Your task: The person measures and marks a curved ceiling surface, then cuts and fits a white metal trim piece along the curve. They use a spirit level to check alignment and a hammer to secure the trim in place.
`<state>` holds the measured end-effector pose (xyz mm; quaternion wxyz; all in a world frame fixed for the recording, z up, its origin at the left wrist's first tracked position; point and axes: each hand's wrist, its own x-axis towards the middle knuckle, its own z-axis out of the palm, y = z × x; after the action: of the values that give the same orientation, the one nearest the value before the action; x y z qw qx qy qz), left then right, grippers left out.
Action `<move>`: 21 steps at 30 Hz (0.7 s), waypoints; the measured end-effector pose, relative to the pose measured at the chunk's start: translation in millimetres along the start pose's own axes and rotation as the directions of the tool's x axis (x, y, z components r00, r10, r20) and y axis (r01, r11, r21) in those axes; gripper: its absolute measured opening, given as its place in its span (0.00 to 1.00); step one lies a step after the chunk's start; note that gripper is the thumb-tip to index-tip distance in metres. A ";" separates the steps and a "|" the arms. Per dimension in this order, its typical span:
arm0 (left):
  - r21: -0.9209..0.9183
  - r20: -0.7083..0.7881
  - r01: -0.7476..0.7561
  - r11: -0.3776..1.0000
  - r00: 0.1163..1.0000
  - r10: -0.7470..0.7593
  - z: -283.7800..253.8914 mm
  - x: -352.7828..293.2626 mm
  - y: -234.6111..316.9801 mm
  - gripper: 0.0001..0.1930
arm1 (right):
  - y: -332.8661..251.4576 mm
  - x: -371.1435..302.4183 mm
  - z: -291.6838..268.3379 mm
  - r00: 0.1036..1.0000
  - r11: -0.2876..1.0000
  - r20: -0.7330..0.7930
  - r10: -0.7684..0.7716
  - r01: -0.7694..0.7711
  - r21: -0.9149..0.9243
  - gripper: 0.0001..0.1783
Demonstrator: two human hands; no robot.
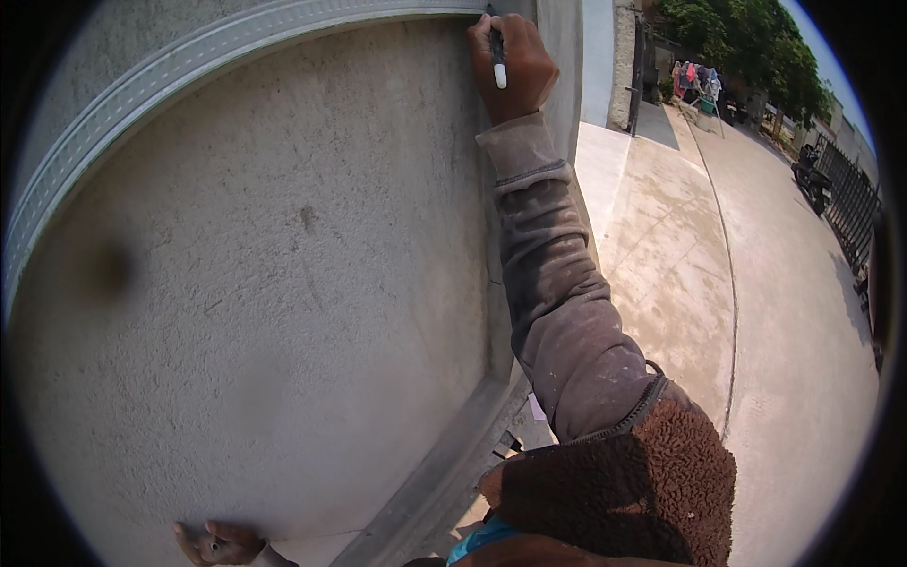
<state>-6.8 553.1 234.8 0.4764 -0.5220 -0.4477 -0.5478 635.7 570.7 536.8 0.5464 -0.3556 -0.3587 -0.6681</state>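
Note:
High up, near the right edge of a rough grey wall panel (302, 246), my right hand (520, 61) is closed around a dark marker pen (498, 59) with a white end. The pen's upper end is at the right end of a white perforated plastic strip (179, 74), which runs along the top of the panel and looks curved in this view. Low on the left, my left hand (222, 545) rests against the wall with its fingers apart, partly cut off by the lower edge. A dark ring-like spot shows on one of its fingers.
A grey ledge (416, 463) borders the panel at lower right. Beyond my sleeve runs a pale paved path (775, 312). Farther off are a laundry rack (699, 85), a parked motorbike (811, 178), a dark metal fence (846, 194) and trees (746, 42).

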 end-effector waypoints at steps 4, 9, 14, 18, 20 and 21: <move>-0.058 0.007 0.061 0.996 0.998 -0.060 -1.1 5.2 9.3 0.20 | -0.1 1.9 -2.5 0.999 1.000 -0.036 -0.008 0.009 0.022 0.08; -0.054 -0.020 0.023 0.998 0.999 -0.025 -1.1 3.9 7.0 0.22 | -1.1 1.3 -3.4 0.999 1.000 -0.032 -0.002 0.003 0.031 0.08; -0.046 0.005 0.056 0.997 0.998 -0.055 -1.6 1.0 5.9 0.22 | -2.5 0.7 -4.1 0.998 0.999 0.054 0.036 -0.037 0.016 0.06; -0.019 -0.022 0.027 0.999 0.999 -0.027 -0.7 2.2 4.1 0.24 | 9.4 -0.5 1.8 0.999 1.000 -0.037 0.011 -0.011 0.003 0.07; -0.029 -0.002 0.167 0.986 0.986 -0.167 -2.4 -0.3 14.0 0.25 | 6.2 3.2 3.2 0.988 1.000 -0.152 -0.009 0.012 0.020 0.09; -0.042 0.011 0.141 0.989 0.990 -0.140 -1.9 -2.0 13.4 0.26 | 5.4 3.0 -3.9 0.987 0.999 -0.157 0.029 -0.023 0.035 0.09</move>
<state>6.2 549.5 232.6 0.4235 -0.5015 -0.4736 -0.5872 640.3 565.2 537.9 0.5875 -0.2973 -0.3209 -0.6808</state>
